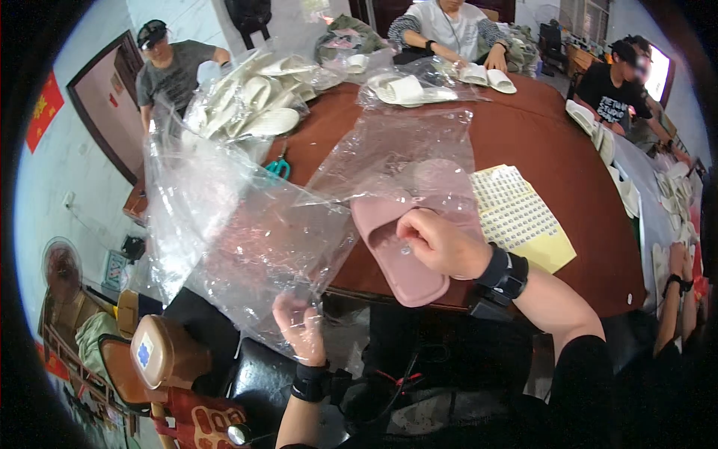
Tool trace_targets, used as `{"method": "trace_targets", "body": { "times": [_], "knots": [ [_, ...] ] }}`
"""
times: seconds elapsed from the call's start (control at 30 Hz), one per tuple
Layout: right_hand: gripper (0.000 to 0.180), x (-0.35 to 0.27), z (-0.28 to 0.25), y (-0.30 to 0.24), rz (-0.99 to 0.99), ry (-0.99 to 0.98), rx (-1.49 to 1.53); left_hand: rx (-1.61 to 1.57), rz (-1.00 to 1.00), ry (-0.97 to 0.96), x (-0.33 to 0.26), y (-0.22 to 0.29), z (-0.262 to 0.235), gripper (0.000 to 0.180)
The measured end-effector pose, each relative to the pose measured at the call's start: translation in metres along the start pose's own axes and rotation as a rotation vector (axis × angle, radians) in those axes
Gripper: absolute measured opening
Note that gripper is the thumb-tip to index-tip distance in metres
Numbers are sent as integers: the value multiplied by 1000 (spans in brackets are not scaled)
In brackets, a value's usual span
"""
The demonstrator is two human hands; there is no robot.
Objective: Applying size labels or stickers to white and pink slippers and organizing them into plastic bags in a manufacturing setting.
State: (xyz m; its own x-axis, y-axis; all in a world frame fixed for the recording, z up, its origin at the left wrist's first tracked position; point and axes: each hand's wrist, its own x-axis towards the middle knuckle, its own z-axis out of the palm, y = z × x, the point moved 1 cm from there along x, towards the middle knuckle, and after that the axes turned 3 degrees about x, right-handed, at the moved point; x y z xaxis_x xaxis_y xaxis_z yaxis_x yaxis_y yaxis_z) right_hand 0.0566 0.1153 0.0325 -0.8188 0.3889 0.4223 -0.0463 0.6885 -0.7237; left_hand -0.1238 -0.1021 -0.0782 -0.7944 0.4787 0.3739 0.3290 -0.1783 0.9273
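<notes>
A pair of pink slippers lies in front of me at the table's near edge. The nearer pink slipper [411, 280] has its heel toward me; the other [441, 178] is partly under a clear plastic bag [381, 146]. Over the nearer slipper is my right hand [449, 243], fingers curled closed, with a small shiny bit by the fingertips that I cannot make out. My left hand [301, 329] is low on the left, its bent fingers at the edge of a large clear bag [262, 232] and partly seen through the film. Beside the slippers lies a yellow-backed sheet of small labels [523, 213].
Teal-handled scissors [279, 166] lie behind the large bag. Bagged white slippers [262, 93] are heaped at the far left of the brown table [538, 135]. Across it, a person [452, 34] handles white slippers [486, 76]. Others are at the left and right. A lidded bin [166, 352] stands lower left.
</notes>
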Motion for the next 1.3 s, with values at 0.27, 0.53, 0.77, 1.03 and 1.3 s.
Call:
{"method": "trace_targets", "body": {
  "times": [0.27,0.53,0.77,1.03,1.3],
  "knots": [
    [13,1,1,8,78,32,145,62,207,-142,7,18,20,108],
    [14,2,2,14,26,61,141,29,219,-109,9,26,28,67],
    [13,1,1,6,55,31,173,56,197,24,22,34,17,52],
    [17,-1,4,0,27,4,221,212,196,58,48,42,17,48],
    [19,-4,6,12,-20,24,222,353,474,18,131,77,49,41]
  ]
}}
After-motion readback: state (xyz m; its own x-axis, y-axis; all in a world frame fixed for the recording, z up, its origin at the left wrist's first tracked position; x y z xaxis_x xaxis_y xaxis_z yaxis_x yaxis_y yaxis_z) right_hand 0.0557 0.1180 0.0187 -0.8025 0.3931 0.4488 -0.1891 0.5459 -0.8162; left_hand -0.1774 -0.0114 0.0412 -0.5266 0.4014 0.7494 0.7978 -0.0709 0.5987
